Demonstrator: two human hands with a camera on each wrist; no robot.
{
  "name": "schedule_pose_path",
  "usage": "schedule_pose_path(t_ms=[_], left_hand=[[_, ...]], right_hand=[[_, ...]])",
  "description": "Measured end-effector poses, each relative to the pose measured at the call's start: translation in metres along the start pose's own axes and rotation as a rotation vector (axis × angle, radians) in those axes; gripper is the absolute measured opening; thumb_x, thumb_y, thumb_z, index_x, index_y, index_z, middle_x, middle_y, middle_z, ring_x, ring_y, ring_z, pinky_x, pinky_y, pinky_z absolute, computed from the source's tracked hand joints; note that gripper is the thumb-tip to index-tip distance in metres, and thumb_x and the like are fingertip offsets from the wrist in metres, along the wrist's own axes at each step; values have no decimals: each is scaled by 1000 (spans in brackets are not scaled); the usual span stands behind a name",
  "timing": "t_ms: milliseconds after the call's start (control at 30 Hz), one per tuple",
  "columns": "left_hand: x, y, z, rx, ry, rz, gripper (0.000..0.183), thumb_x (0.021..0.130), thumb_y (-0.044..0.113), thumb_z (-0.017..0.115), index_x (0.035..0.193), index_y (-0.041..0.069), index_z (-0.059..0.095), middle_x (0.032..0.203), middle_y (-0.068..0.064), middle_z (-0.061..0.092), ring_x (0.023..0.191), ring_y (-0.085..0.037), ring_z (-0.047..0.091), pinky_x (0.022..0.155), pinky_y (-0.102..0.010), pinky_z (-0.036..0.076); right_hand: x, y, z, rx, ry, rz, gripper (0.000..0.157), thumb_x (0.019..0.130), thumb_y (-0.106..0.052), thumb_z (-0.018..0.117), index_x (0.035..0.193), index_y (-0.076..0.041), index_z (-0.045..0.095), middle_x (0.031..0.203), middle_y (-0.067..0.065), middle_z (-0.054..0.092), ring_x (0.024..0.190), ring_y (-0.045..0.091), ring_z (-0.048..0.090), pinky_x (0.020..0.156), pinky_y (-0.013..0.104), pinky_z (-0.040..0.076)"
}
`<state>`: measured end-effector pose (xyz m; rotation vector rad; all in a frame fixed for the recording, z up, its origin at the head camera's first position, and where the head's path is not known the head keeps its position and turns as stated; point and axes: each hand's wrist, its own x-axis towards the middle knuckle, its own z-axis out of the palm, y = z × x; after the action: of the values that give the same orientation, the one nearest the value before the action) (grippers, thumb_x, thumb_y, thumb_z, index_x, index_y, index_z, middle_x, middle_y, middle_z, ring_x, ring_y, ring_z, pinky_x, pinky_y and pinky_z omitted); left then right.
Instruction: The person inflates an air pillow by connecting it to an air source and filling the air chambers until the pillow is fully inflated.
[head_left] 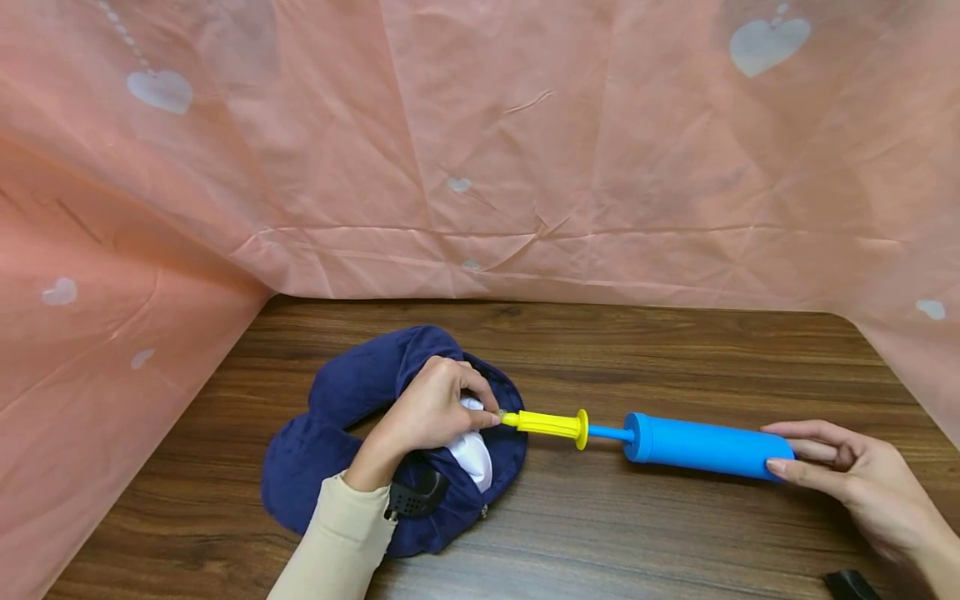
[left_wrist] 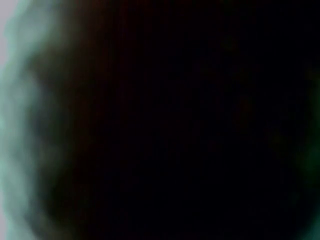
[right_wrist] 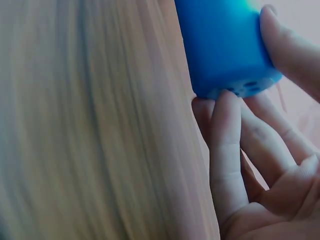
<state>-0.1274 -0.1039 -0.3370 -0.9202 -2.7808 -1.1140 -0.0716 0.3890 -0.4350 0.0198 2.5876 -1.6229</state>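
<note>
A navy neck pillow (head_left: 360, 375) lies on the table, its cover parted over a white inner bladder (head_left: 472, 458). My left hand (head_left: 438, 404) reaches across it, thumb and forefinger pinching the small clear valve right at the tip of a yellow nozzle. That nozzle end (head_left: 551, 425) belongs to a balloon hand pump, joined by a thin blue rod to the blue barrel (head_left: 705, 446). With thumb and fingers, my right hand (head_left: 862, 475) holds the barrel's far end. In the right wrist view, fingertips touch the holed base of the pump (right_wrist: 225, 45). The left wrist view is almost black.
Dark wood-grain table (head_left: 637, 533) spreads under everything. Pink cloth (head_left: 495, 150) with pale hearts hangs behind it and along both sides. A black strap piece (head_left: 850, 583) shows by the right wrist, and a black wrist camera (head_left: 420, 492) sits against the pillow.
</note>
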Motion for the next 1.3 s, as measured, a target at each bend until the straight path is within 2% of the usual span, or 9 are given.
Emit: schedule_pose_path(t_ms=[167,400,567,700,833,1000,1200,1300], left_hand=[[0,2,0,14,5,10,13,82,7,92,77,17,85,79,7,78,77,-3,65,73,-22,50],[1,3,3,39,-2,37,13,82,8,93,76,16,84,78,7,77,76,-6,64,71,-21,48],[1,4,5,53,-8,37,12,82,8,92,77,15,84,78,7,77,77,-14,66,70,-21,47],[1,3,6,71,6,45,12,82,9,93,77,16,84,79,7,78,77,-8,64,71,-20,47],[2,4,7,79,8,50,11,82,10,93,78,17,85,79,7,78,78,-3,63,72,-20,48],[3,4,9,83,1,45,10,83,11,92,79,17,86,81,7,78,81,-5,66,74,-19,49],[3,4,9,75,-2,39,10,83,11,92,79,17,86,83,6,79,82,-6,67,75,-19,50],[2,3,9,75,-2,40,9,83,11,92,80,17,86,83,6,79,82,-6,67,75,-19,50]], right_hand=[[0,-13,17,-13,-3,10,40,103,-13,74,142,-18,70,112,-24,80,103,-10,69,78,19,58],[-1,-24,36,26,-28,6,37,101,-9,74,136,-20,74,110,-20,81,103,-8,69,77,21,58],[-1,-27,40,24,-29,7,36,100,-8,76,135,-20,75,108,-21,81,101,-7,71,76,22,59],[-1,-27,38,1,-34,18,38,101,-13,77,138,-19,72,111,-23,80,101,-8,70,77,22,59],[1,-23,30,-41,-24,16,42,101,-17,78,142,-16,70,113,-26,78,103,-12,69,77,20,58],[2,-6,9,-42,8,-4,42,101,-11,75,143,-17,70,113,-27,78,102,-10,70,76,19,57],[2,31,-26,-46,50,-24,44,101,-1,71,136,-27,73,109,-31,76,95,-10,70,73,17,54],[4,56,-44,32,66,-69,50,99,8,69,132,-30,75,109,-28,78,94,-7,73,73,14,54]])
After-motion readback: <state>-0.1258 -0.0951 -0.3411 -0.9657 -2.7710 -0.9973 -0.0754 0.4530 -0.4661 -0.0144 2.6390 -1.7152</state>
